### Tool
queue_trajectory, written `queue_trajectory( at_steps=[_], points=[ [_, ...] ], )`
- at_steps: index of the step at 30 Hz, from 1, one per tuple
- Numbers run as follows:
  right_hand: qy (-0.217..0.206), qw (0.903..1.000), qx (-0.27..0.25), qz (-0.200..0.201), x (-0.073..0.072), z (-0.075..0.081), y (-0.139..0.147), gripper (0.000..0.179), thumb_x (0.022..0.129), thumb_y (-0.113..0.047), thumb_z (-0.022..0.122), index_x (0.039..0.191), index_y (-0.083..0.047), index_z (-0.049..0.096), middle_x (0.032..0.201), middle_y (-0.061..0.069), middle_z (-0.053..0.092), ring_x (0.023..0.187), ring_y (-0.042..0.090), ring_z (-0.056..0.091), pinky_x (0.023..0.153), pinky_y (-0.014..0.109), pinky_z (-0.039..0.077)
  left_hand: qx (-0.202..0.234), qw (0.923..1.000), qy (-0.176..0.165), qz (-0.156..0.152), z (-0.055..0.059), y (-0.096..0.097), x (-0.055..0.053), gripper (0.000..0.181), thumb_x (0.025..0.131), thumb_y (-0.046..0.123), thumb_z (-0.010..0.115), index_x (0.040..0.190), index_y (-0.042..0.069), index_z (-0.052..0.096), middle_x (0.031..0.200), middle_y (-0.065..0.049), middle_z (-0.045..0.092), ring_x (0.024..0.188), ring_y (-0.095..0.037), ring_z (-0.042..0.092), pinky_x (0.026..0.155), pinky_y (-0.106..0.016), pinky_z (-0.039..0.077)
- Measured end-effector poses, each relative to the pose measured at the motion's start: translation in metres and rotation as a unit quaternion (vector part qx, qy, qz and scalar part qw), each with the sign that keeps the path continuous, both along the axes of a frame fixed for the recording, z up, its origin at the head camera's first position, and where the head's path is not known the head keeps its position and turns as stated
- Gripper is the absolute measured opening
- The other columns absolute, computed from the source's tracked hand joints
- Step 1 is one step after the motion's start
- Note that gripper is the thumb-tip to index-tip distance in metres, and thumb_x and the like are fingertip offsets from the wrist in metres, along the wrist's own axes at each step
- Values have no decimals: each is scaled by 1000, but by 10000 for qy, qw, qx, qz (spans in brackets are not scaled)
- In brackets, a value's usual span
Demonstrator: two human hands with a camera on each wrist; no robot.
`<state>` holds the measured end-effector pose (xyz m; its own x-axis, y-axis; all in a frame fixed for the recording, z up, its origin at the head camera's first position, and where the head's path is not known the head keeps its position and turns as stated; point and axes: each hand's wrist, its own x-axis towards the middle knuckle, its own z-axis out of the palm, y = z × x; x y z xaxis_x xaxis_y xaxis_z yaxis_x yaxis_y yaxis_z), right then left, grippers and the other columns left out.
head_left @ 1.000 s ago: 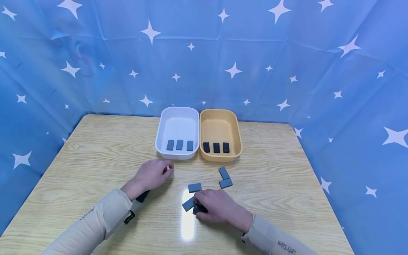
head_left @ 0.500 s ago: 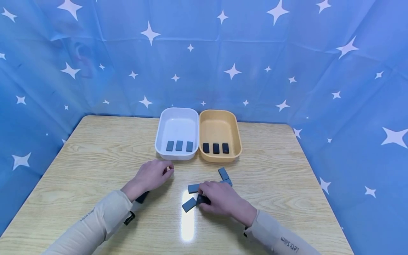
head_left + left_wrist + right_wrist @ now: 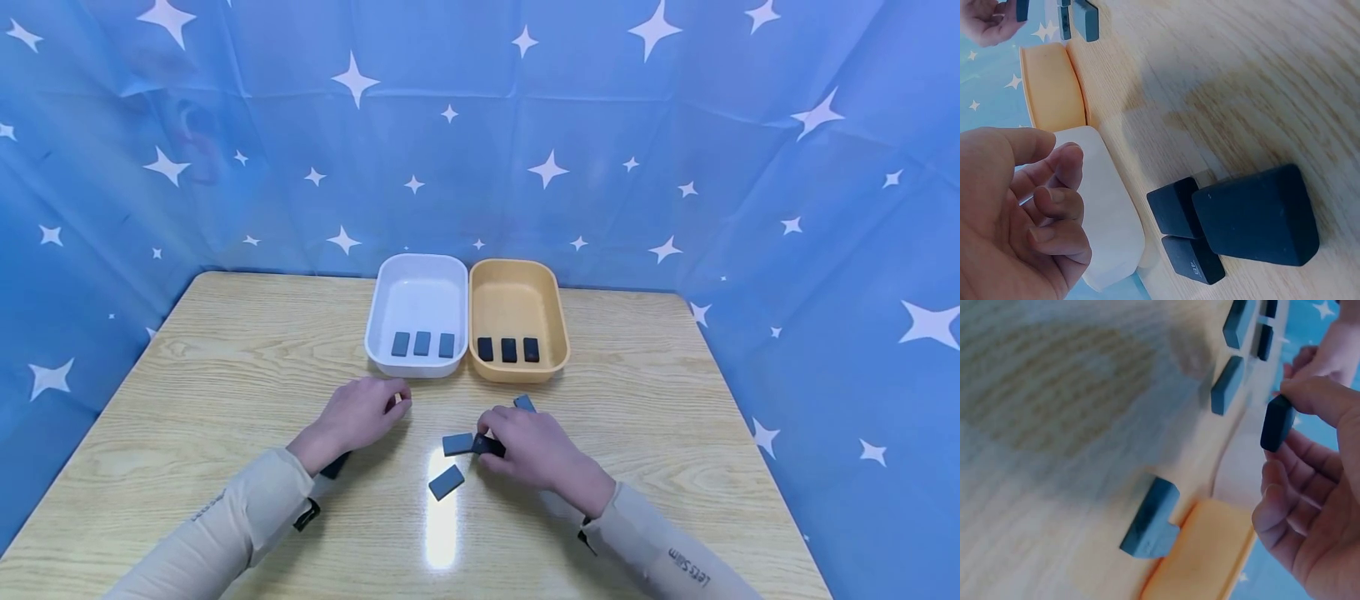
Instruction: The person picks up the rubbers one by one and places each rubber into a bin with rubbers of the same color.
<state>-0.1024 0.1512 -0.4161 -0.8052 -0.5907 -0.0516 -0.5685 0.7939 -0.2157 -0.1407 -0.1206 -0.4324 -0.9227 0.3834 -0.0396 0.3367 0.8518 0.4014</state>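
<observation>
My right hand [image 3: 534,446] pinches a small black rectangular block [image 3: 1277,423] between thumb and fingertips, apart from the table in the right wrist view. Grey-blue blocks lie around it: one [image 3: 458,444] just left, another [image 3: 447,482] nearer me, and a third [image 3: 525,403] partly behind the hand. My left hand [image 3: 360,412] hovers over the table before the white tray, fingers loosely curled, holding nothing. Several black blocks [image 3: 1247,215] lie below it in the left wrist view; in the head view the left forearm mostly hides them.
A white tray [image 3: 420,287] with three grey-blue blocks stands at the back of the wooden table [image 3: 247,350]. Touching its right side is an orange tray [image 3: 517,296] with three black blocks. A blue star-patterned cloth [image 3: 480,142] hangs behind the table.
The right hand has moved away from me and slightly right with the black block, uncovering the nearer grey-blue block and covering another at right. The left hand has barely moved.
</observation>
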Motion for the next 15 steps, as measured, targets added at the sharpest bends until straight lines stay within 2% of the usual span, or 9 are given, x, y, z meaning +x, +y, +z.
queue_trajectory(
  at_steps=[8, 15],
  points=[
    [433, 9988, -75, -232, -9, 12, 8, 26, 85, -38, 71, 102, -21, 60, 83, -11, 56, 68, 5, 48, 54, 23, 36, 11, 10000, 39, -13, -2, 0, 0, 11, 94, 27, 59, 95, 22, 69, 64, 9, 53, 56, -9, 46, 52, -27, 36],
    [868, 9958, -103, -287, -18, 23, 14, 26, 84, -36, 70, 101, -20, 60, 85, -8, 59, 68, 7, 50, 55, 25, 39, 71, 10000, 23, -44, -1, 0, 1, 10, 94, 26, 60, 94, 22, 69, 65, 10, 54, 57, -8, 47, 53, -27, 37]
  ],
)
